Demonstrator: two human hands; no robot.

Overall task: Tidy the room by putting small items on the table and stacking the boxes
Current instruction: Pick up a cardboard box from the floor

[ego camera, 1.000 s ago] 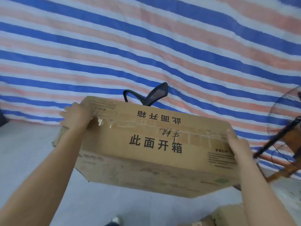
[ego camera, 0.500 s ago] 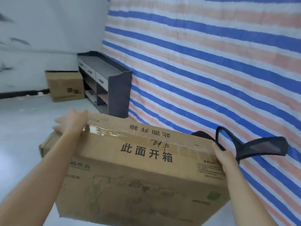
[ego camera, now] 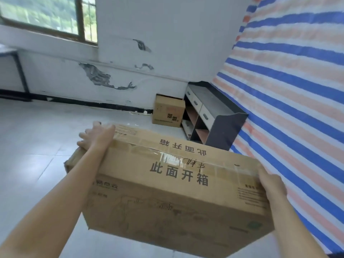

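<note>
I carry a large taped cardboard box [ego camera: 167,192] with black Chinese print, held up in front of me above the floor. My left hand [ego camera: 96,136] grips its far left corner, fingers wrapped over the edge. On the near right corner my right hand [ego camera: 272,185] holds the box, fingers hidden behind the side. A smaller cardboard box [ego camera: 168,112] stands on the floor against the white wall, beside a low cabinet.
A low dark cabinet [ego camera: 214,112] with drawers and open shelves stands along the striped tarp [ego camera: 288,90] on the right. The peeling white wall [ego camera: 111,75] has a window at upper left. A table leg [ego camera: 21,75] shows at far left. Grey tiled floor [ego camera: 37,146] spreads to the left.
My view has swung left with the box still held in both hands. The black chair has left the view; the wall, window and the cabinet with the small box are now ahead.
</note>
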